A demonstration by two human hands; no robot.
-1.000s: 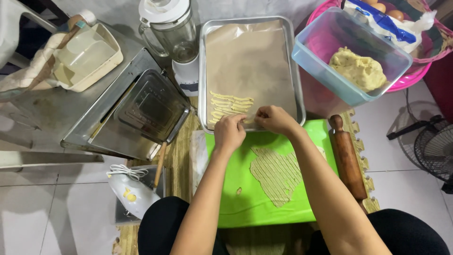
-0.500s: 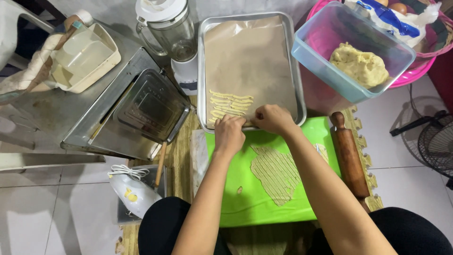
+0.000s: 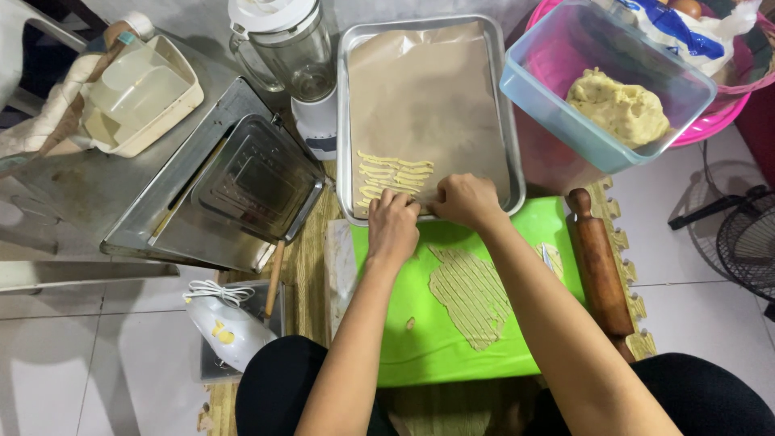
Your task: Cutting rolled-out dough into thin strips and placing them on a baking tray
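Note:
My left hand (image 3: pixel 393 224) and my right hand (image 3: pixel 464 199) meet at the near edge of a metal baking tray (image 3: pixel 508 105) lined with brown paper. Their fingertips pinch a thin dough strip and rest beside several pale dough strips (image 3: pixel 394 176) laid in rows on the paper. Below the hands lies a green mat (image 3: pixel 420 347) with a flattened sheet of dough cut into strips (image 3: pixel 472 295).
A wooden rolling pin (image 3: pixel 599 262) lies on the mat's right. A blue tub (image 3: pixel 565 48) with a lump of dough (image 3: pixel 620 105) sits far right in a pink basin. A blender jar (image 3: pixel 291 56), an open small oven (image 3: pixel 242 190), a hand mixer (image 3: pixel 226 327) and a fan (image 3: pixel 747 242) surround.
Both hands have stayed at the tray's near edge; the fingers have shifted slightly as they set a strip down by the rows.

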